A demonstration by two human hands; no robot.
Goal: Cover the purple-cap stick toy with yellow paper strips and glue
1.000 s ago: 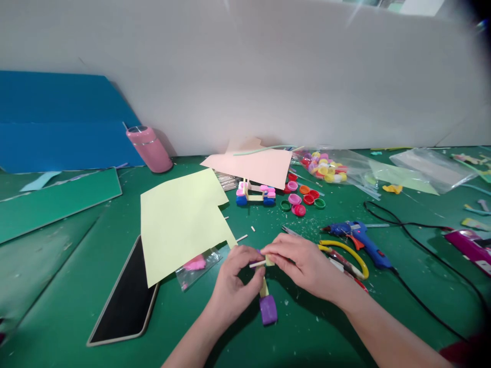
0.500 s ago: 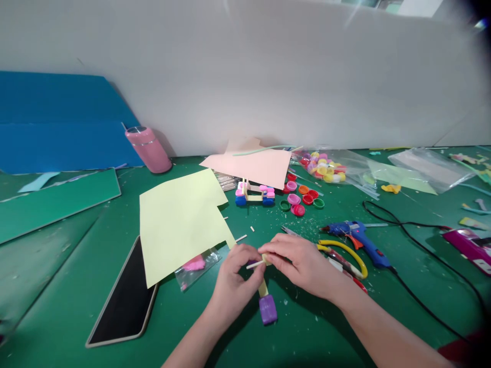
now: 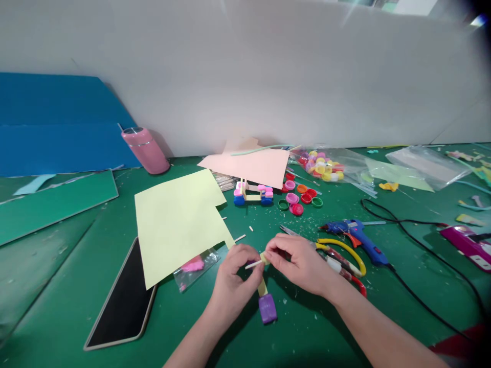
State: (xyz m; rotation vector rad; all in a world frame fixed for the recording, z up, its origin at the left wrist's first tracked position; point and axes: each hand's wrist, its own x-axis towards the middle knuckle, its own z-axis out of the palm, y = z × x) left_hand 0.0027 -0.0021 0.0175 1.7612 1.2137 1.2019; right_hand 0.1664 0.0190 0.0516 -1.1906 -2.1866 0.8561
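Note:
Near the front middle of the table, my left hand (image 3: 236,276) is closed, thumb and finger pinching a thin white stick (image 3: 252,265). At the stick's right end is a small pale yellow piece (image 3: 264,258), pinched by the fingertips of my right hand (image 3: 303,265). Whether it is wrapped round the stick or only pressed against it is hard to tell. Just under my hands, a pale yellow strip (image 3: 262,288) runs to a purple block (image 3: 267,308) on the green table. My fingers hide the strip's upper end.
Ahead stands a small wheeled model (image 3: 253,193) beside coloured bottle caps (image 3: 292,198). Right of my hands lie scissors (image 3: 288,231), yellow-handled pliers (image 3: 345,250) and a blue glue gun (image 3: 356,236) with a cord. Yellow paper (image 3: 176,220), a phone (image 3: 121,301) and a pink flask (image 3: 146,150) are left.
My right hand's fingertips have shifted slightly on the yellow piece, the fingers curling more. My left hand keeps its pinch on the stick. The whole view has shifted a little.

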